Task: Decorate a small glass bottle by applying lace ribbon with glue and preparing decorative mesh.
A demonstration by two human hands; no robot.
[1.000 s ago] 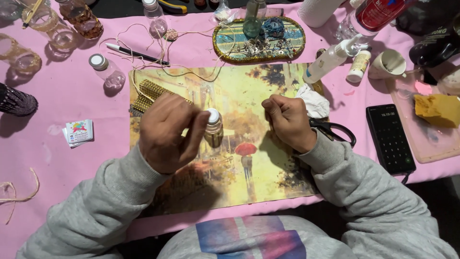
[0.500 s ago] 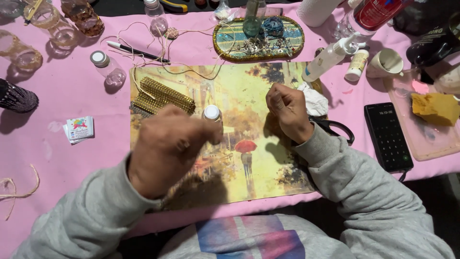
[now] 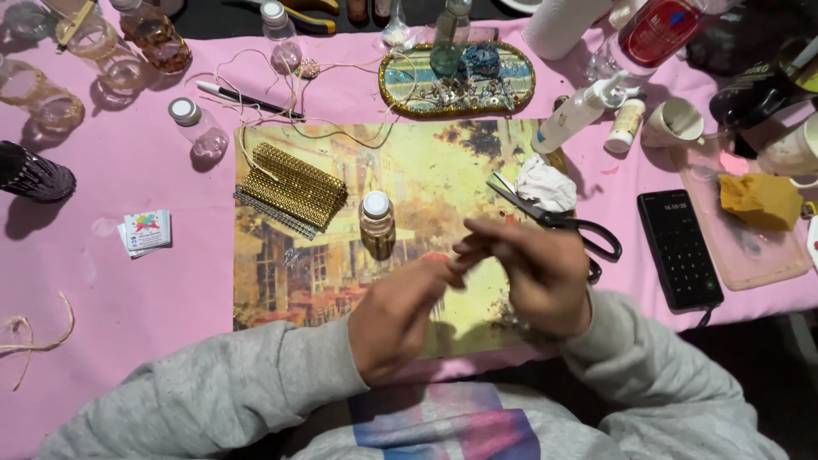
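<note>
Viewpoint: the scene is seen from one camera worn on the head, above the seated person.
Direction: the lens is aimed steeply down and forward at a pink table [image 3: 102, 281].
Nearness: the left hand [image 3: 396, 319] and right hand [image 3: 532, 273] are seen close up, low and central; both are blurred, perhaps by motion.
Far edge: bottles and jars are cut off by the top border.
Shared ground: only one view is supplied, so nothing is overlapped.
</note>
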